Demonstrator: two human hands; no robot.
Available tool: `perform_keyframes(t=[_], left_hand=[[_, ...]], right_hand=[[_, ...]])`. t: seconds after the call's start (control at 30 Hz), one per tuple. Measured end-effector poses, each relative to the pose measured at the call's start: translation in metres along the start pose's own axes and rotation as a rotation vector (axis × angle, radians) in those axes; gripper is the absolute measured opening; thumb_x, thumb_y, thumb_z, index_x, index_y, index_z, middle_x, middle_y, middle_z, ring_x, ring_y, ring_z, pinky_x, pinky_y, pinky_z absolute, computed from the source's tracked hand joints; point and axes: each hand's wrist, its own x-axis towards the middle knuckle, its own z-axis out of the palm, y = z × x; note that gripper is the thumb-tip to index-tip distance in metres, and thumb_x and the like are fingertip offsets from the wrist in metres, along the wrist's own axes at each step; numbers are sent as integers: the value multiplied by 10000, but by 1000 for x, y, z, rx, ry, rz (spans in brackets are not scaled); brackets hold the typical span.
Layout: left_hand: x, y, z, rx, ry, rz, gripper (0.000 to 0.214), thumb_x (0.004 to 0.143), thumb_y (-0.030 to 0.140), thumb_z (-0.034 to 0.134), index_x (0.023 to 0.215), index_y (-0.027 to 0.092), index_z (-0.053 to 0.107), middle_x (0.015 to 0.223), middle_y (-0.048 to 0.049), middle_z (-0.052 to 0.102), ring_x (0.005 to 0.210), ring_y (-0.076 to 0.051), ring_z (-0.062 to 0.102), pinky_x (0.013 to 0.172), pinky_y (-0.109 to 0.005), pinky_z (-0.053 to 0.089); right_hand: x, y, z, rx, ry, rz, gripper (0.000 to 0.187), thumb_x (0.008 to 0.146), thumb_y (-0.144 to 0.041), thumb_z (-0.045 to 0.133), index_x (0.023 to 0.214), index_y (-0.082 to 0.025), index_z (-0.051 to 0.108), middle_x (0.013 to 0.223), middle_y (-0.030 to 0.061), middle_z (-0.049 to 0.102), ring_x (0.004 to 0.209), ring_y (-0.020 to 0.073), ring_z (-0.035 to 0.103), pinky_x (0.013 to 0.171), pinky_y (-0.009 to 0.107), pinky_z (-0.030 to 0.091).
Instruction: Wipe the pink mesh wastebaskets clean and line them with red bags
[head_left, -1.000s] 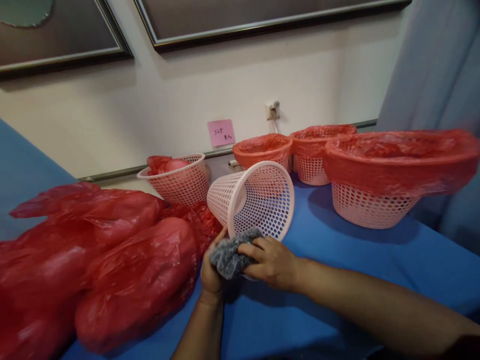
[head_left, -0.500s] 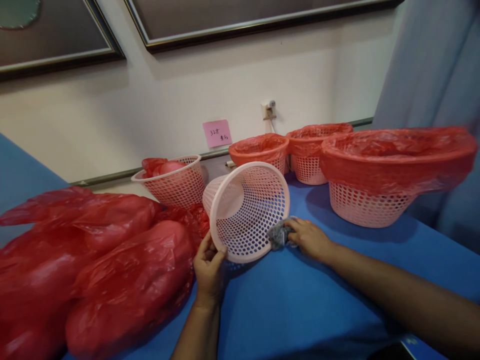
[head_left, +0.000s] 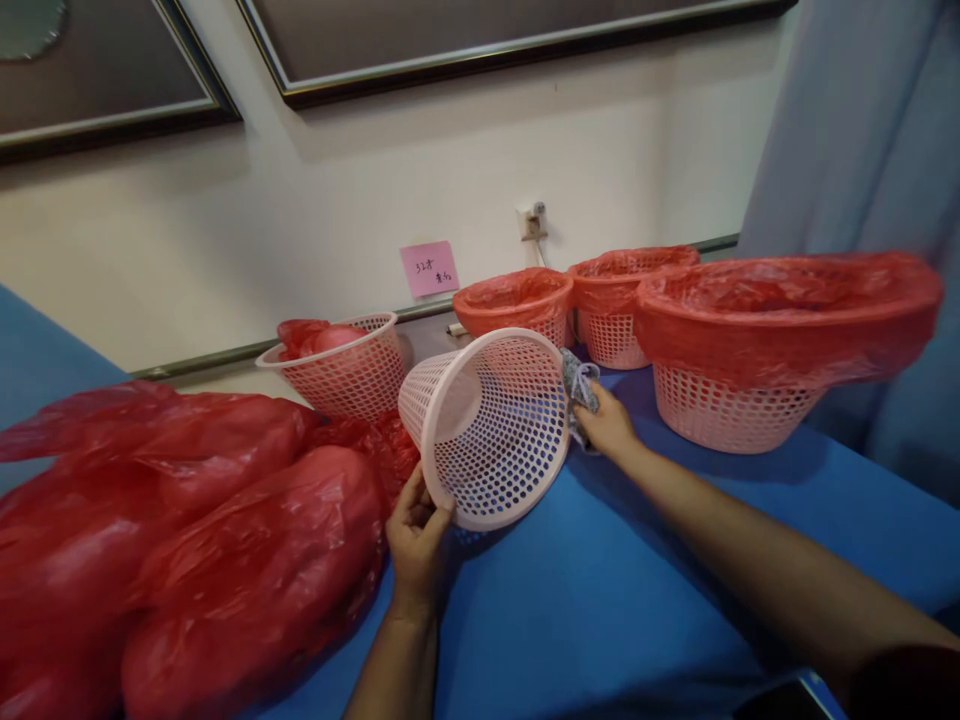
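Note:
A pale pink perforated plastic basket lies tipped on its side on the blue-covered table, its mouth turned towards me. My left hand grips the basket's rim at its lower left, thumb on the inner side. In my right hand is a bunched grey cloth, pressed against the outside of the basket at the right of its rim. Part of the cloth is hidden behind the rim and my fingers.
Red plastic bags heap up on the left. Behind stands a pink basket with red plastic inside. Three baskets lined with red bags, the largest a wide basket, stand at the back right. A pink note is on the wall.
My right hand has moved the cloth up and away from me along the basket's right side. My left hand keeps its hold on the rim.

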Motion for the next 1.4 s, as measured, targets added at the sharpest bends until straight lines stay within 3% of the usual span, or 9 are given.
perform_keyframes(t=[0.23,0.33,0.47,0.67,0.83,1.0,1.1,1.2,1.4], left_hand=[[0,-1,-1,15,-1,2,788,596,337,948,1333,195,708,1219,-124,797,1113,-303,758,891,-341,632],[0,0,-2,28,-24,2,789,608,350,940,1343,191,701,1256,-130,783,1147,-314,744,918,-356,626],[0,-1,-1,31,-25,-7,768,595,340,942,1313,187,717,1241,-130,789,1119,-313,753,893,-354,629],[-1,3,-1,23,-46,-23,750,607,336,940,1310,193,721,1251,-126,786,1124,-301,750,881,-330,624],[-1,4,1,11,-60,-31,752,603,338,940,1307,187,723,1234,-125,792,1135,-304,745,901,-343,619],[-1,0,0,-10,-62,-36,720,615,312,933,1293,190,726,1213,-116,800,1097,-279,756,884,-323,615],[-1,1,-1,-2,-62,-41,731,609,310,932,1298,185,721,1238,-127,790,1104,-288,753,849,-313,615],[-1,3,-1,6,-59,-46,744,609,317,931,1309,189,715,1250,-132,785,1102,-298,752,824,-313,617],[-1,3,-1,-110,-79,-108,638,668,447,889,1235,187,756,1236,-131,783,1079,-310,753,790,-330,624]], right_hand=[[-42,27,15,-34,-212,149,144,702,-179,714,841,-197,749,731,39,758,714,228,719,735,325,564],[-28,25,7,51,-171,114,269,779,-206,649,1026,-196,754,854,36,796,761,206,740,733,297,579],[11,-6,-14,153,-39,-29,581,852,-258,611,1433,-241,594,1290,55,742,1120,217,714,1003,374,559],[44,-60,-31,108,49,-505,595,793,-197,627,1382,-271,667,1341,56,687,1210,252,663,1092,423,509],[22,-23,-22,-145,-67,-8,310,810,-262,635,1078,-217,785,902,61,786,817,253,731,773,358,580],[19,-12,-23,-160,-78,2,329,818,-243,628,1105,-232,788,876,48,784,773,239,719,740,333,570],[36,-57,-29,-130,22,-167,506,823,-167,596,1297,-290,725,1183,50,740,1087,256,690,972,375,542],[42,-118,-34,-88,52,-629,581,790,-93,595,1333,-267,706,1328,65,655,1177,263,651,1043,415,524],[-27,-169,-17,-267,-139,-1209,411,956,-163,572,1329,-286,692,1532,67,511,1160,266,581,984,462,515]])
